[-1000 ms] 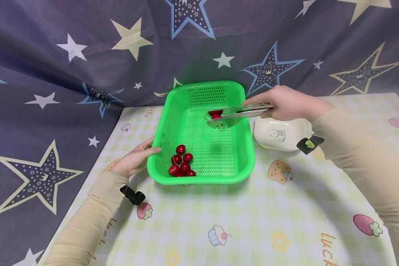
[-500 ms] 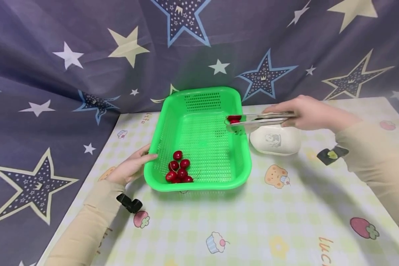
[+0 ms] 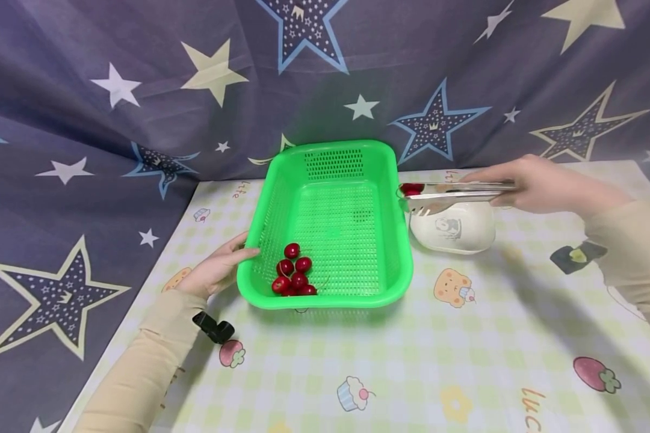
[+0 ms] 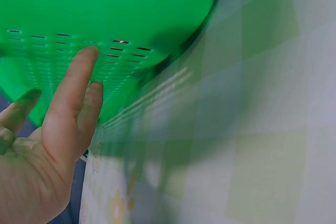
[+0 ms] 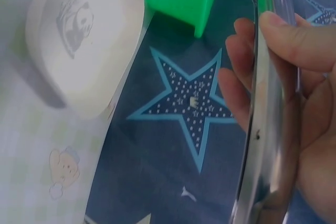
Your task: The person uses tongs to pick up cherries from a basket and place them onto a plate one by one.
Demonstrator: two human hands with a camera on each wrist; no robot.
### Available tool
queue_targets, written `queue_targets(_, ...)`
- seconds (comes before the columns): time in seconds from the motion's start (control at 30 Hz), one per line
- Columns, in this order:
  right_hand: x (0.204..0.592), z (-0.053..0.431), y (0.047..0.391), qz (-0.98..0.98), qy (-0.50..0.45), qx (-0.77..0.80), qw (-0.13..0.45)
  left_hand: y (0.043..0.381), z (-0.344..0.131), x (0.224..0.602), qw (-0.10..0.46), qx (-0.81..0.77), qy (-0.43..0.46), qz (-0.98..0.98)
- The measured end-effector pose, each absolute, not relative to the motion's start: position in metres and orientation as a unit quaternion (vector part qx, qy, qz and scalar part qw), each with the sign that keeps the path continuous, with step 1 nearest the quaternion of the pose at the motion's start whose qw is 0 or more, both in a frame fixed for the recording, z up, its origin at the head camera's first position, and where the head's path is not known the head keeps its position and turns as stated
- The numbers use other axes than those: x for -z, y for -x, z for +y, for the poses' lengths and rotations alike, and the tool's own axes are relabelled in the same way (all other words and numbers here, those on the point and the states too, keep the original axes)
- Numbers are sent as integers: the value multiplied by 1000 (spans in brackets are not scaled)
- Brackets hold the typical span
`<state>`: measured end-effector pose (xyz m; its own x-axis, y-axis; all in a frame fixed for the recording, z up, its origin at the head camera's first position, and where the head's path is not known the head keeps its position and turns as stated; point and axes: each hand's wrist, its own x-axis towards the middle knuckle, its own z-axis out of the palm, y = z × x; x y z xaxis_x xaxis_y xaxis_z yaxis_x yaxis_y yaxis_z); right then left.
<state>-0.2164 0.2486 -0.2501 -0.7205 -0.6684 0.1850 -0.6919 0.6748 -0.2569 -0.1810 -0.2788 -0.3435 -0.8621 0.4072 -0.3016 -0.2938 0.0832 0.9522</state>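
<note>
Metal serving tongs (image 3: 473,195) are gripped in my right hand (image 3: 547,183). A red cherry (image 3: 411,189) sits pinched between their tips, just past the right rim of the green plastic basket (image 3: 325,301) and over the left side of a white bowl (image 3: 449,244) with a panda print. In the right wrist view, thumb and fingers close round the polished tongs (image 5: 262,145). My left hand (image 3: 216,267) holds the basket's left side, thumb over the rim. Its fingers (image 4: 71,87) lie fairly straight against the slotted outer wall. Several cherries (image 3: 295,273) cluster in the basket's near left corner.
A pale checked tablecloth (image 3: 281,367) with cartoon prints covers the table. Behind and to the left hangs a dark blue curtain (image 3: 157,54) with stars, close to the basket's far wall. The bowl stands right beside the basket.
My right hand has moved right, carrying the cherry in the tongs from inside the basket across its right rim to the bowl's side. The left hand stays at the basket.
</note>
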Motion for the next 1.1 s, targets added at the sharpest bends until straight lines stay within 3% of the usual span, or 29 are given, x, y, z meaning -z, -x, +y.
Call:
queue_targets(0.47, 257, 273, 217, -951, -273, -146, 0, 182, -279, 347, 256, -677, -45, 688)
queue_targets(0.83, 275, 291, 223, -955, -265, -131, 30, 179, -277, 342, 256, -677, -36, 689)
queue_targets(1.1, 287, 302, 229, -959, -248, -138, 15, 179, -278, 342, 256, -679, -44, 687)
